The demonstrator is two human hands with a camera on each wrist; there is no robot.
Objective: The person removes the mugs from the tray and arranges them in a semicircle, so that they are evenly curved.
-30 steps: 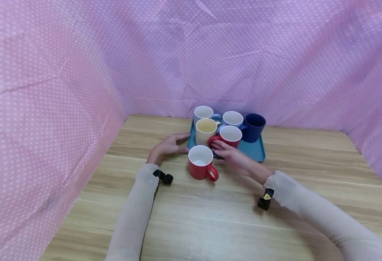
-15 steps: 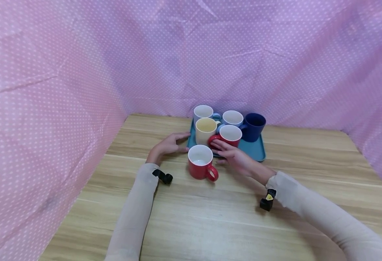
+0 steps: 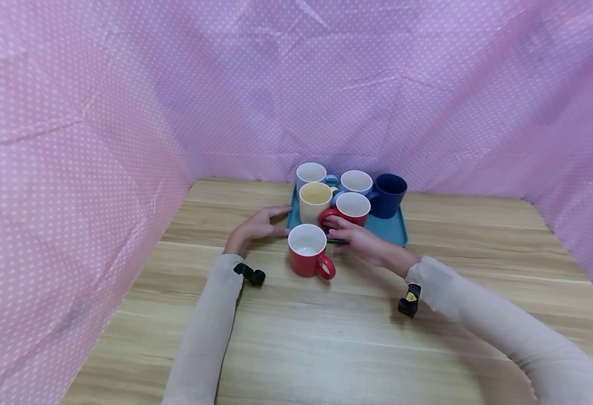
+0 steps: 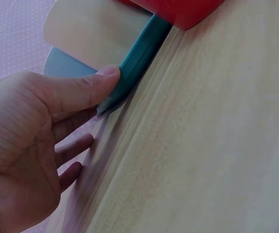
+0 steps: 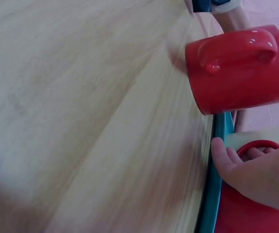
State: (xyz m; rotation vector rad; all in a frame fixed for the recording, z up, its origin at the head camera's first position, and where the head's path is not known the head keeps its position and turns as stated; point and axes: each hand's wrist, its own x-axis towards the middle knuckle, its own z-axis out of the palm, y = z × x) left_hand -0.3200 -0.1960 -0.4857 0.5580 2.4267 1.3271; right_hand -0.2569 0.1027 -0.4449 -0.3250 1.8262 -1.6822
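Observation:
A teal tray (image 3: 390,229) bears several mugs, among them a cream mug (image 3: 313,209) and a red mug (image 3: 353,214). My left hand (image 3: 257,226) lies at the tray's left side. In the left wrist view its thumb (image 4: 93,90) touches the tray's rim and the other fingers are spread beside the corner. My right hand (image 3: 364,243) holds the handle of the red mug on the tray. Its fingers (image 5: 253,153) pass into the handle loop. A second red mug (image 3: 305,262) stands upright on the table before the tray, handle toward the lower right, between my hands.
Behind on the tray stand a dark blue mug (image 3: 389,199), a light blue mug (image 3: 355,183) and a pale mug (image 3: 310,173) at the back left. The wooden table (image 3: 306,337) runs back to a pink dotted cloth (image 3: 256,101).
The head view has shifted slightly, so everything sits a little further left. Both hands stay at the tray and the red mug's handle, and the mugs keep their places.

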